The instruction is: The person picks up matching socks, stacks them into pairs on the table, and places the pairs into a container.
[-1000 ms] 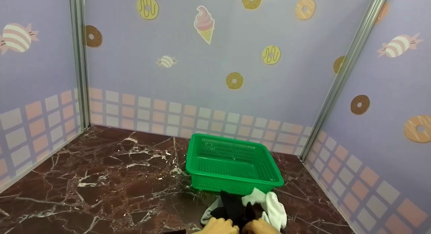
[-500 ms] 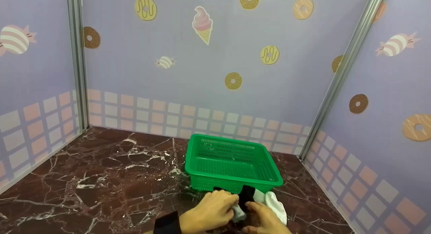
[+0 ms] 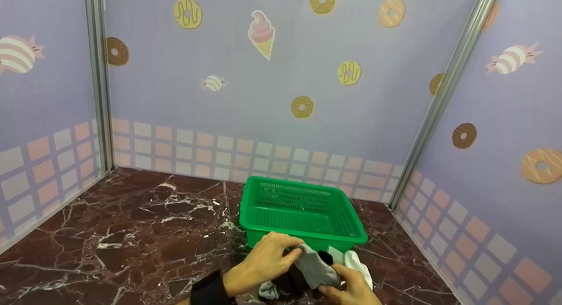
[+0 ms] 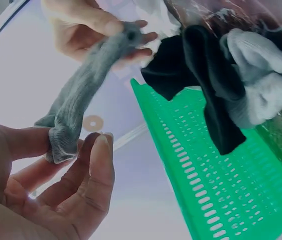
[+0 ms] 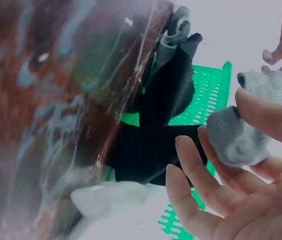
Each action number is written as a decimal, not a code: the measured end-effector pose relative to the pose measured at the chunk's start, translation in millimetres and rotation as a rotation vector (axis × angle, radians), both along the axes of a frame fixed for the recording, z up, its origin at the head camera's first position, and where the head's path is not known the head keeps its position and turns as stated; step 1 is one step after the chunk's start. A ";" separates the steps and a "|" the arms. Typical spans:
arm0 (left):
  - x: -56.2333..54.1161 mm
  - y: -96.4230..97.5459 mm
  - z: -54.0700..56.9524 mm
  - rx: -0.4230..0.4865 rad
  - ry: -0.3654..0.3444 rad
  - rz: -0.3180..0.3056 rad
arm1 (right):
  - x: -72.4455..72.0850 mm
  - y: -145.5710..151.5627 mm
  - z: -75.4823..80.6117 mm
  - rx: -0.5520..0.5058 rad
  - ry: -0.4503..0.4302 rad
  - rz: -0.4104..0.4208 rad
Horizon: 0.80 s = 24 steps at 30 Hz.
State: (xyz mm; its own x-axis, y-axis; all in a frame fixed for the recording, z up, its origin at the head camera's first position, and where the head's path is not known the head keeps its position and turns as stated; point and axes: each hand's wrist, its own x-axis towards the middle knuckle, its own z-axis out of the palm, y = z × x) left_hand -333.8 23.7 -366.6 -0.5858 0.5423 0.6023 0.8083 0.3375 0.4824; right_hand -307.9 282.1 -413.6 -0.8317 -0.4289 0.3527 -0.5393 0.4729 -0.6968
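Note:
A grey sock (image 3: 314, 267) is stretched between both hands, above a small pile just in front of the green basket. My left hand (image 3: 265, 259) pinches one end, the ribbed cuff (image 4: 63, 142), between thumb and fingers. At the other end, my right hand (image 3: 351, 287) pinches the sock with its thumb on one side and fingers on the other. Black socks (image 4: 213, 75) lie beneath the hands, partly hidden by them in the head view. Beside them are a white sock (image 3: 359, 267) on the right and a light grey sock (image 3: 268, 291) on the left.
The green plastic basket (image 3: 303, 235), with slotted sides, stands behind the pile on a dark red marbled tabletop (image 3: 145, 235). Printed panels (image 3: 210, 41) rise at the back and both sides, joined by metal posts (image 3: 102, 85).
Both hands were low over the black socks. The left hand came up with the grey sock, and the right hand took its other end, so the sock now spans between them.

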 end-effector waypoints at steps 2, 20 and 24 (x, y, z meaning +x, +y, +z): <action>-0.7 -2.6 -3.1 0.010 -0.008 -0.006 | 2.9 1.9 1.9 -0.032 -0.007 -0.023; 5.0 -6.0 -19.7 0.016 -0.410 -0.679 | 12.2 37.9 -9.6 -0.079 0.395 0.040; 7.9 -8.7 -22.1 -0.019 -0.704 -0.712 | 12.3 48.0 -7.1 -0.170 0.374 0.274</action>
State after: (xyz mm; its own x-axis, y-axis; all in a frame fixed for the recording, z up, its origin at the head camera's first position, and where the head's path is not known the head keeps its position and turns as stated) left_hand -325.9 14.9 -388.7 -0.3406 0.9115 0.2307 0.3576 -0.1014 0.9284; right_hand -295.6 330.2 -420.7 -0.4993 -0.5246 0.6895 -0.8559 0.1754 -0.4864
